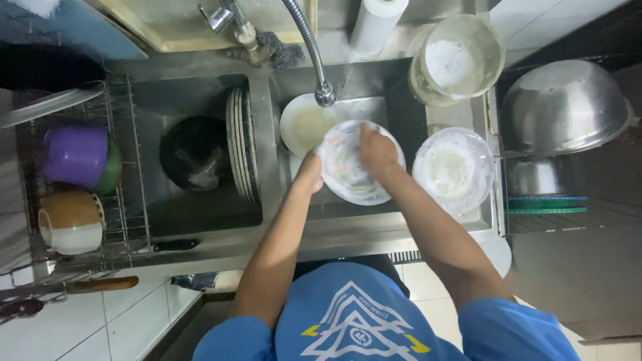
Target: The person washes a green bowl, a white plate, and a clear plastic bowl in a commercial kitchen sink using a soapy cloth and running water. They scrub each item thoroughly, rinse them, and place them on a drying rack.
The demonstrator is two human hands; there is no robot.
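Left hand (pixel 309 172) gripping the patterned plate (pixel 348 175) by its rim, right hand (pixel 376 150) pressed on its face (fingers curled) over the sink (pixel 401 100).

White plate (pixel 354 175) with faint multicolour pattern; purple cup (pixel 75 155) over green one (pixel 111 170); brown-and-cream mug (pixel 69 220); steel-grey bowl (pixel 563 107); blue shirt (pixel 348 321), white-yellow emblem.

Seen from above, the left hand (pixel 309 172) grips the rim of a patterned plate (pixel 353 175) over the steel sink (pixel 408 120), while the right hand (pixel 378 150) presses flat on its face. A pale plate (pixel 302 126) lies under the faucet (pixel 319 73). Soapy dishes (pixel 455 167) sit just right; upright plates (pixel 242 144) stand in the left basin.
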